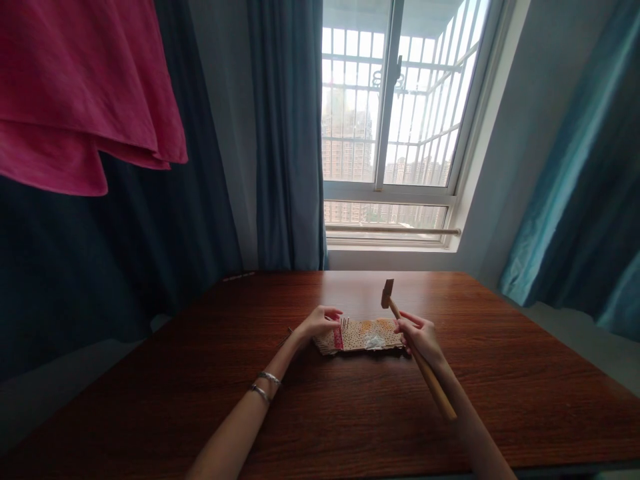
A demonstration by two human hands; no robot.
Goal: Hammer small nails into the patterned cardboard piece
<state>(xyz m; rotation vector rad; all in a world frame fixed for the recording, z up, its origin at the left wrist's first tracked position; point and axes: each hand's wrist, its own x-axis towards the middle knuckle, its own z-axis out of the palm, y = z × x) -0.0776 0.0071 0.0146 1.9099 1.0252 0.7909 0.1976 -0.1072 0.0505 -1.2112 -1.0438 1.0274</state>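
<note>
On the table lies a flat, layered cardboard piece (357, 335), dotted all over with small dark holes, with a red printed strip near its left end and a whitish torn patch at the front. Several thin nails (346, 323) stand upright near its back left part. My left hand (320, 322) is over the left end, thumb and forefinger curled in a pinch beside these nails; what appears to be a nail is between the fingertips. My right hand (419, 335) grips a wooden-handled hammer (434, 387) partway up the handle. The hammer's head is raised above the board's right side.
The brown wood-grain table (240, 413) extends around the board. A few thin dark pieces (287, 333) lie behind my left wrist. Beyond the table are a barred window (390, 133) and blue curtains (290, 133). A pink cloth (90, 87) hangs at upper left.
</note>
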